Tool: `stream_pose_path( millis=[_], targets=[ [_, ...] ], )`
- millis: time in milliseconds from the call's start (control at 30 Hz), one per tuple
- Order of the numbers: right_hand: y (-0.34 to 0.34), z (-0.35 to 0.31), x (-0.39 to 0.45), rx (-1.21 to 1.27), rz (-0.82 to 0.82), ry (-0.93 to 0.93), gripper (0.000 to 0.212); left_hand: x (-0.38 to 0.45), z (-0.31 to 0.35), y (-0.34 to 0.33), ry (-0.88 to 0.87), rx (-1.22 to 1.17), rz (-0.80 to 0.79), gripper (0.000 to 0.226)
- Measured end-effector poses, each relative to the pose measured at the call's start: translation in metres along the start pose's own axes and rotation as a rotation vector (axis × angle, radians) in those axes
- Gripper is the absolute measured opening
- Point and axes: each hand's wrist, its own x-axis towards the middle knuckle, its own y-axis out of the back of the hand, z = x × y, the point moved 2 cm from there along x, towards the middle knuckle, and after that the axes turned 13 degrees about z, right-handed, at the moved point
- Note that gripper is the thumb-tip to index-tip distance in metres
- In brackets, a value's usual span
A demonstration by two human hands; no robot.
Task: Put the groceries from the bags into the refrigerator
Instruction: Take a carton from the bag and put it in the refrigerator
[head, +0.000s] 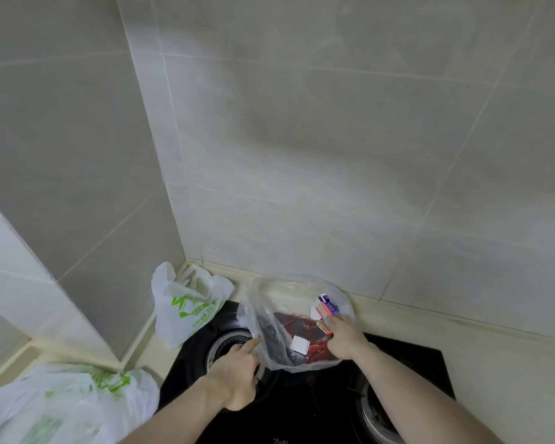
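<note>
Closest to the camera on the left there's a crumpled white bag with green print (68,408) slumped on the beige counter (500,363). Both forearms come in from the bottom edge over a black gas hob (407,357), which has one burner ring near the left hand and another at the near right.

The left hand (237,376) is over the left burner, its grip closed round the near-left edge of a clear plastic bag (269,302), index finger poking out along the plastic. The right hand (346,339) is reaching into the bag's open mouth from the right side, its grip pinched on a small pink and blue carton (326,310), which sticks up just past the fingertips toward the far side. There's a smaller striped packet (324,326) right against the same fingers, can't tell if it's actually held too.

So the clear bag sits between the two hands, on the far middle of the hob. Inside it, lower down, is a dark red pack (302,328) with a white square label, lying just left of the right hand and under the carton. Can't make out what it is exactly.

Further back on the left, a second white bag with green print (186,306) stands in the corner where the counter meets the grey tiled wall (334,139), handles flopped open, just beside the clear bag but not touching as far as I can see.
</note>
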Motion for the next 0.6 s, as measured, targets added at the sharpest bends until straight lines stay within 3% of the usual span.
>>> stream_pose_path(
  millis=[67,200,333,600],
  targets=[
    [0.000,0.002,0.012,-0.040,0.018,-0.025,0.062,0.002,0.000,0.000,-0.019,0.033,0.009,0.058],
    [-0.001,0.014,0.031,-0.114,0.094,-0.113,0.046,0.005,0.001,-0.002,-0.038,0.088,0.025,0.041],
    [-0.009,0.034,0.048,-0.112,0.175,-0.176,0.043,0.009,0.001,-0.005,-0.036,0.095,0.053,0.047],
    [-0.009,0.023,0.052,-0.148,0.284,-0.084,0.046,0.013,0.010,0.006,-0.032,0.037,0.096,0.044]
  ],
)
